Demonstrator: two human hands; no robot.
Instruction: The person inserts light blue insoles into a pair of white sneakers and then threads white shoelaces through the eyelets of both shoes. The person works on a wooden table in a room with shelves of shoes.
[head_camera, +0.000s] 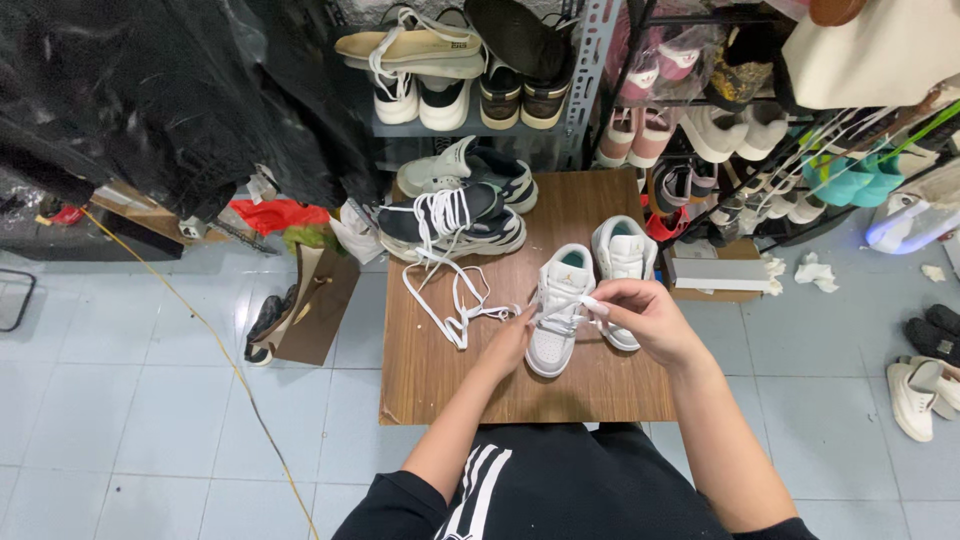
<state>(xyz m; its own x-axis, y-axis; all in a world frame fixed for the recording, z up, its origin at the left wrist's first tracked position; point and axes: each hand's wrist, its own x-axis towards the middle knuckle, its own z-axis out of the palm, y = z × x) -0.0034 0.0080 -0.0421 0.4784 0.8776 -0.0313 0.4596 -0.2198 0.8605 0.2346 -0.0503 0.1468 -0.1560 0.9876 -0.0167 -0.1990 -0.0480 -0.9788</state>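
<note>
hands (650, 318) lacing white sneaker (556, 320), white box (718, 274) beside wooden table (440, 370)

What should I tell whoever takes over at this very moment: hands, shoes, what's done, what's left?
Left hand: steadies the near white sneaker on the wooden table, at its side.
Right hand: pinches the white lace over that sneaker's top.
Second white sneaker: just behind, partly behind the right hand.
Dark sneakers: further back on the table, long white laces trailing loose towards the left hand.
Done: the near sneaker's lace looks partly threaded.
Left: apparently finishing that lacing; the dark pair's laces are still loose.
</note>
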